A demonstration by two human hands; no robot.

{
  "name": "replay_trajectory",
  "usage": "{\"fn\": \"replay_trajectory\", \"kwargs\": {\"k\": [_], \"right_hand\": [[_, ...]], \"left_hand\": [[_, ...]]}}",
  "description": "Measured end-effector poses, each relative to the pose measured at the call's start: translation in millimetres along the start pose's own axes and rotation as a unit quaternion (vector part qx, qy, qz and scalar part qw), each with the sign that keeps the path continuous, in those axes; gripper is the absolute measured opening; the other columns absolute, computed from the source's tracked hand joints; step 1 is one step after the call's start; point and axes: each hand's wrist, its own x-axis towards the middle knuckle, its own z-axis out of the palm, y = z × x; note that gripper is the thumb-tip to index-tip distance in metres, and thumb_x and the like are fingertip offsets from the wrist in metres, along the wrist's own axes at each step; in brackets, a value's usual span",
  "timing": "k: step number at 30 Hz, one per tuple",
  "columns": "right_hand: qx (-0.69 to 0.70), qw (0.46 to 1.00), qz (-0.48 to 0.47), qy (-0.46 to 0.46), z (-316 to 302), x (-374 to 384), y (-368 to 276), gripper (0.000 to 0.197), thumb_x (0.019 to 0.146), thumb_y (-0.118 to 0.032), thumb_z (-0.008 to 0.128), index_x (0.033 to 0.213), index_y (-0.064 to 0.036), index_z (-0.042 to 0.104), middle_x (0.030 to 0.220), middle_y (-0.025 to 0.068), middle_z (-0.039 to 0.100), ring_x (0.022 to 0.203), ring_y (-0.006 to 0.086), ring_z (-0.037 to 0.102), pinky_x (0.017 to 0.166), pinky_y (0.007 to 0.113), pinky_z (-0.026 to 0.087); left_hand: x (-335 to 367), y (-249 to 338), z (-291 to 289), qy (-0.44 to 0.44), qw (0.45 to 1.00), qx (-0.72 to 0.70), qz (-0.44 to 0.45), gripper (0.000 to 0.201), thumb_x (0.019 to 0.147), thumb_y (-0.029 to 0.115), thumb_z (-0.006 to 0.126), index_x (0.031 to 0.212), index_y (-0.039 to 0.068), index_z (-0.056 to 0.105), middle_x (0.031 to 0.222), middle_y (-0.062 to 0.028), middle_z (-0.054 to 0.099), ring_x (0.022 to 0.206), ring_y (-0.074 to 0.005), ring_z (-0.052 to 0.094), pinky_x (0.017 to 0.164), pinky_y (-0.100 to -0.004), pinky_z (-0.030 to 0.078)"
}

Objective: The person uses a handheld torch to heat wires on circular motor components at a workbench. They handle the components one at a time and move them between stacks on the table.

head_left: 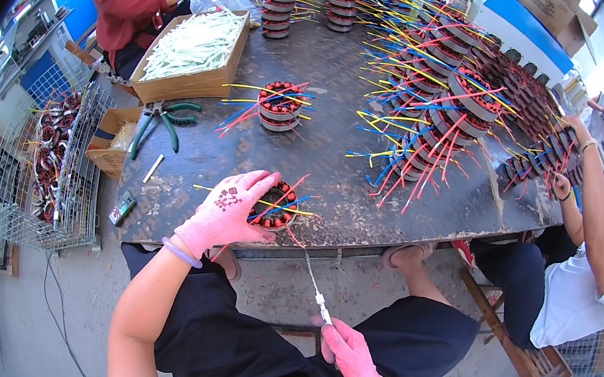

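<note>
My left hand [226,213], in a pink glove, grips a motor stator [285,220] at the table's near edge. Its fingers and thumb wrap round the left side of the ring, hiding part of it. Red, yellow and blue wires stick out of the stator. Over my lap, my right hand [354,359], also gloved, closes on a thin tool with a white handle [322,305] and a slim metal shaft. The shaft points up toward the stator, and a red wire runs down to its tip; whether it is hooked there I cannot make out.
Beyond my left hand lie green-handled pliers [165,123] and a cardboard box [224,87] of pale strips. Two stacked stators [280,107] stand mid-table, with tall stator stacks [437,92] at right. Co-workers sit far left [132,2] and right [586,287]. A wire basket [53,163] holds more stators.
</note>
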Motion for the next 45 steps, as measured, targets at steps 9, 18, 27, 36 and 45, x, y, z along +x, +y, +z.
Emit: {"fn": "replay_trajectory", "kwargs": {"k": [9, 18, 27, 36, 45], "right_hand": [[0.037, 0.999, -0.011, -0.001, 1, -1, 2, 0.036, 0.101, -0.025, 0.048, 0.126, -0.0006, 0.056, 0.068, -0.0072, 0.04, 0.056, 0.0036, 0.037, 0.052, 0.02, 0.031], [0.016, 1.0, 0.004, 0.0, 1, 0, -2, 0.036, 0.101, -0.025, 0.048, 0.126, 0.0004, 0.055, 0.067, -0.0067, 0.04, 0.057, 0.0038, 0.038, 0.052, 0.021, 0.031], [0.027, 1.0, -0.005, -0.002, 0, -1, 0, 0.037, 0.101, -0.025, 0.049, 0.126, 0.0009, 0.055, 0.066, -0.0065, 0.041, 0.056, 0.0043, 0.038, 0.053, 0.021, 0.032], [0.029, 1.0, 0.0, -0.002, 0, 1, 4, 0.036, 0.101, -0.025, 0.049, 0.127, -0.0009, 0.055, 0.067, -0.0063, 0.041, 0.058, 0.0044, 0.039, 0.054, 0.021, 0.033], [0.019, 1.0, -0.01, -0.003, -1, 0, 4, 0.036, 0.101, -0.025, 0.049, 0.127, -0.0007, 0.055, 0.067, -0.0062, 0.041, 0.058, 0.0045, 0.039, 0.053, 0.021, 0.032]], "left_hand": [[1, 1, 0, 0.002, 1.0, -0.008, 0.001, 0.097, 0.058, 0.036, 0.086, 0.141, 0.008, 0.043, 0.135, -0.017, 0.048, 0.125, -0.0358, 0.048, 0.105, -0.0423, 0.039], [1, -1, 1, 0.009, 1.0, 0.003, 0.004, 0.098, 0.057, 0.037, 0.086, 0.14, 0.007, 0.043, 0.135, -0.0171, 0.049, 0.124, -0.0359, 0.048, 0.104, -0.0421, 0.04], [1, 1, 0, 0.007, 1.0, -0.007, 0.004, 0.097, 0.057, 0.037, 0.086, 0.139, 0.006, 0.044, 0.134, -0.0176, 0.049, 0.123, -0.0368, 0.049, 0.103, -0.0422, 0.04], [2, 1, 1, 0.01, 1.0, -0.001, 0.007, 0.098, 0.057, 0.038, 0.086, 0.14, 0.007, 0.043, 0.134, -0.0175, 0.049, 0.123, -0.0367, 0.049, 0.103, -0.0424, 0.04], [2, 3, -2, 0.007, 1.0, -0.002, 0.006, 0.098, 0.057, 0.038, 0.086, 0.139, 0.006, 0.043, 0.133, -0.0169, 0.05, 0.122, -0.0357, 0.049, 0.103, -0.0424, 0.04]]}}
